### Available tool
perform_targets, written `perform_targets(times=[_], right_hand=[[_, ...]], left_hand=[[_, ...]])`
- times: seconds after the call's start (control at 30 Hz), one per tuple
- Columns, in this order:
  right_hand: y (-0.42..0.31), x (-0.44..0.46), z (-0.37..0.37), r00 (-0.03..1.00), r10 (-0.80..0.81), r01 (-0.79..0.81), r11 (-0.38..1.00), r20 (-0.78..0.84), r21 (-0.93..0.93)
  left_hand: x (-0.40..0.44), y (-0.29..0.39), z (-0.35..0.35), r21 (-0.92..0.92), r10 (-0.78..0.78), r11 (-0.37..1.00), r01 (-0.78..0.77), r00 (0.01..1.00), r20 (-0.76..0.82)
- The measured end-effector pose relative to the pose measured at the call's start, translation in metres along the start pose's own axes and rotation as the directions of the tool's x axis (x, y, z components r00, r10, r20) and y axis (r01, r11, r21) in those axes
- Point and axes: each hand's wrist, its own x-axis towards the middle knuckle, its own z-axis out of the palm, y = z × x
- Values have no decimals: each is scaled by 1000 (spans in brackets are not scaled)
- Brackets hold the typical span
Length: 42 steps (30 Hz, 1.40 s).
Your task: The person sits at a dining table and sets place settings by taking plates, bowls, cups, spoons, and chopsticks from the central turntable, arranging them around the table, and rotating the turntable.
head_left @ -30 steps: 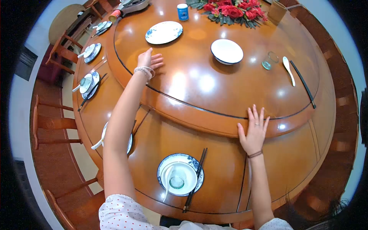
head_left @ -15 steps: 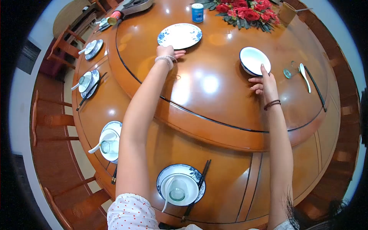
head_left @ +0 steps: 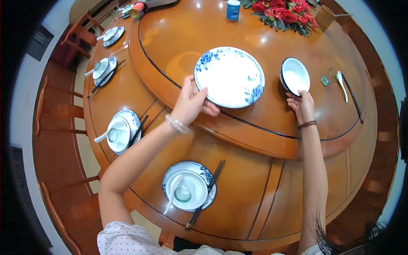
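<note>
My left hand (head_left: 196, 101) grips the lower left rim of a white plate (head_left: 229, 78) with blue flowers, thumb on top and fingers underneath. The plate is raised over the turntable (head_left: 170, 42). On the right, my right hand (head_left: 302, 106) pinches the near rim of a small white bowl (head_left: 296, 76) with a dark blue edge; the bowl is tilted toward me. Right of the bowl lie a clear glass (head_left: 326, 80), a white spoon (head_left: 342, 87) and dark chopsticks (head_left: 352, 98).
Nearest me is a place setting with a blue-patterned plate (head_left: 168, 174), bowl, glass, spoon and chopsticks (head_left: 206, 193). Similar settings line the left edge. At the back stand red flowers (head_left: 284, 12), a blue canister (head_left: 233, 10) and a brown container (head_left: 326, 18). Wooden chairs (head_left: 63, 110) surround the table.
My left hand has lifted the plate off the turntable and brought it closer and to the right. My right hand now grasps the bowl, which has tilted up more. The view has shifted slightly.
</note>
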Motion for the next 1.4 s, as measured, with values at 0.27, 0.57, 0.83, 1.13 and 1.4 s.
perform_targets(times=[0.27, 0.57, 0.83, 1.13, 1.4], right_hand=[[24, -19, -88, 953, -175, 149, 981, 247, 120], [21, -85, -160, 922, -110, 62, 989, 371, 137], [54, -218, -197, 888, 163, -87, 978, 430, -190], [91, -243, -181, 677, 411, -270, 910, 610, -314], [98, -263, -161, 637, 471, -249, 875, 610, -415]], left_hand=[[-163, -28, 78, 70, -129, 989, 133, 990, -59], [-307, -145, 246, -215, -216, 967, 136, 887, -408], [-313, -215, 267, -258, -226, 959, 119, 869, -440], [-303, -234, 251, -183, -168, 980, 77, 810, -562], [-317, -229, 243, -235, -208, 968, 91, 813, -544]])
